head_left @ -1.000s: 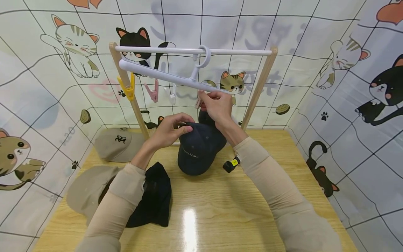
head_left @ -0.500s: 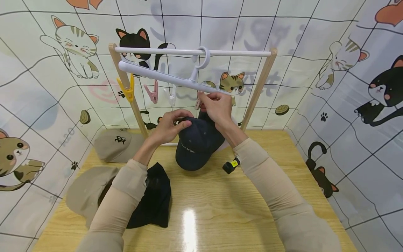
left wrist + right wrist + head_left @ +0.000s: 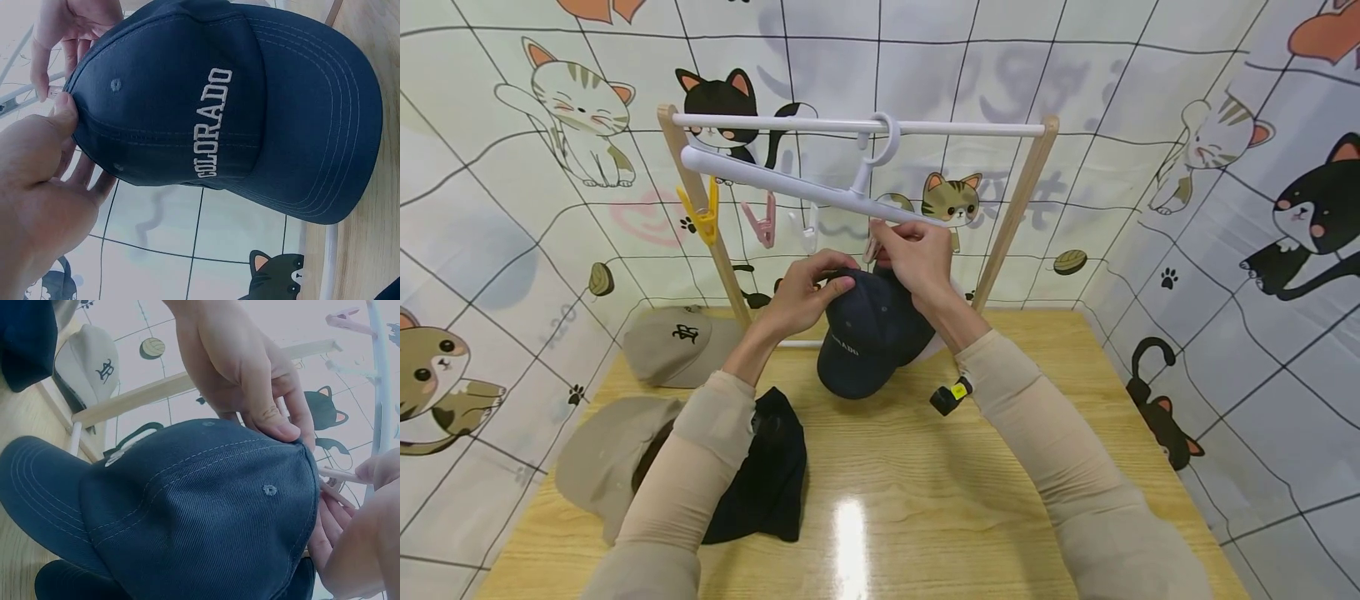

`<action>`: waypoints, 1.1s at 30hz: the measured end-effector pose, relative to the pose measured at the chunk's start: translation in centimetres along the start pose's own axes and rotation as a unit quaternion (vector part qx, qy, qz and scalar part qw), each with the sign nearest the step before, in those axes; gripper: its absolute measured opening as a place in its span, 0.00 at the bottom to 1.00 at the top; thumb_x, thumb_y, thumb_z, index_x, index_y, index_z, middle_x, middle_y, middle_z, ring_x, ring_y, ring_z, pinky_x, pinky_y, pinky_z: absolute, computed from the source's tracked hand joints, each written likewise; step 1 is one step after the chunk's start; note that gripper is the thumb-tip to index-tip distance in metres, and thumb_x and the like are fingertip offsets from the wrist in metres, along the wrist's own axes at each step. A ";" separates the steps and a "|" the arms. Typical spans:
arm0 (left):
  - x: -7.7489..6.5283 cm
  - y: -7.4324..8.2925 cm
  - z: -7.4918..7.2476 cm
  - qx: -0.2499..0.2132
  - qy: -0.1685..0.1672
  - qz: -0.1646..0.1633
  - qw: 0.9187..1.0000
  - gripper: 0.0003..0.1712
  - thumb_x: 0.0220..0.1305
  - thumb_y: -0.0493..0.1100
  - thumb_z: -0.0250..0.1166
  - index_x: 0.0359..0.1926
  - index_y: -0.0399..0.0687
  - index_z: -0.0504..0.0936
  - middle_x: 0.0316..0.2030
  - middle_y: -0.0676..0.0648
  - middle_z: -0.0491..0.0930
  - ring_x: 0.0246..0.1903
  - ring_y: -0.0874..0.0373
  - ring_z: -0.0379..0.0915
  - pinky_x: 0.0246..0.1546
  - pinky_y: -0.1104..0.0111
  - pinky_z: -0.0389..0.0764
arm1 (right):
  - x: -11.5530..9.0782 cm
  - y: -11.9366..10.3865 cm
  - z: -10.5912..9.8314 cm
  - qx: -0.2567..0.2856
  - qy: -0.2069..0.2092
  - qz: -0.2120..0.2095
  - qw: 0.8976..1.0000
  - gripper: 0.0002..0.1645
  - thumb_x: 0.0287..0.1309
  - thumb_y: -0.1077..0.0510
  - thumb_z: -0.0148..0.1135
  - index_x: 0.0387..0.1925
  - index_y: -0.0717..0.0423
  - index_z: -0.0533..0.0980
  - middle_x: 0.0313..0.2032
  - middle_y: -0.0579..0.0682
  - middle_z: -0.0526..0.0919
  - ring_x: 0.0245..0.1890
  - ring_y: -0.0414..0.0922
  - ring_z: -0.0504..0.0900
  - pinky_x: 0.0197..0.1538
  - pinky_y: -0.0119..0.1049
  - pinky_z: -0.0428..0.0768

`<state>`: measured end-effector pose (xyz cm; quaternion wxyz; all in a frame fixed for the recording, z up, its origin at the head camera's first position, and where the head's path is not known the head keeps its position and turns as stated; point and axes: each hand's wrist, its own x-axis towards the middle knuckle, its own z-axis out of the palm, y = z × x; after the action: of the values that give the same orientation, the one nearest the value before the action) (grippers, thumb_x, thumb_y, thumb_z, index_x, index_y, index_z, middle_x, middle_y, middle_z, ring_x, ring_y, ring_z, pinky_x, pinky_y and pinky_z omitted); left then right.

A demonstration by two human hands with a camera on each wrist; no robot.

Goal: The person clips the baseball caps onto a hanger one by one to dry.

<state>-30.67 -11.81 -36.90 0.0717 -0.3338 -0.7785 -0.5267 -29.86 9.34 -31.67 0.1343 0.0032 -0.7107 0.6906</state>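
Note:
My left hand (image 3: 800,293) pinches the back edge of a navy baseball cap (image 3: 867,329) between thumb and fingers. The cap hangs brim down, and white COLORADO lettering (image 3: 214,122) shows on its front in the left wrist view. With thumb and fingers, my right hand (image 3: 923,260) pinches a pale pink clip (image 3: 872,248) under the low right end of a white hanger (image 3: 775,178). In the right wrist view, the clip's prongs (image 3: 337,492) are right at the cap's back edge. Another dark cap (image 3: 78,582) shows partly behind the navy one.
The hanger hooks over the white bar (image 3: 970,128) of a wooden rack. Yellow (image 3: 702,215), pink (image 3: 762,221) and white clips (image 3: 808,228) hang at its left. Two beige caps (image 3: 662,346) and a black cloth item (image 3: 763,483) lie left on the wooden table (image 3: 925,500).
My left hand has raised the navy cap a little, bringing its back edge closer to the pink clip. The right hand has stayed in place at the hanger's end.

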 end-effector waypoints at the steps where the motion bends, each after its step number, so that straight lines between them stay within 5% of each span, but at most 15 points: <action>1: 0.1 0.0 0.0 0.002 0.002 0.002 1.000 0.15 0.80 0.32 0.68 0.62 0.33 0.85 0.60 0.33 0.87 0.65 0.39 0.84 0.73 0.44 0.82 | 0.0 0.0 0.0 0.002 0.000 0.001 1.000 0.20 0.69 0.46 0.81 0.40 0.60 0.90 0.27 0.46 0.92 0.31 0.46 0.96 0.39 0.35 0.94; 8: 0.4 -0.4 0.0 0.047 0.032 0.022 0.998 0.14 0.80 0.33 0.69 0.61 0.33 0.86 0.61 0.33 0.88 0.68 0.37 0.83 0.77 0.41 0.77 | -0.1 0.1 0.0 0.008 -0.001 0.004 1.000 0.21 0.69 0.46 0.81 0.41 0.61 0.89 0.27 0.46 0.92 0.28 0.40 0.94 0.49 0.48 0.95; 16: 0.7 -0.6 0.0 0.047 0.041 0.025 0.998 0.15 0.80 0.33 0.68 0.62 0.32 0.85 0.60 0.32 0.89 0.67 0.35 0.85 0.76 0.45 0.81 | -0.2 0.0 0.1 0.006 -0.003 0.000 1.000 0.21 0.69 0.46 0.82 0.41 0.62 0.90 0.27 0.46 0.93 0.28 0.40 0.95 0.41 0.36 0.95; 33: 1.0 -0.8 0.1 0.029 0.032 0.031 0.999 0.16 0.80 0.32 0.68 0.63 0.30 0.85 0.58 0.31 0.90 0.62 0.37 0.88 0.74 0.49 0.84 | -0.2 -0.1 0.1 0.011 -0.010 -0.002 1.000 0.19 0.70 0.49 0.80 0.41 0.63 0.89 0.28 0.46 0.93 0.28 0.38 0.94 0.41 0.34 0.94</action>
<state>-31.83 -11.43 -37.12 0.1228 -0.3387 -0.7801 -0.5115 -29.67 9.18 -31.60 0.1281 0.0134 -0.7041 0.6983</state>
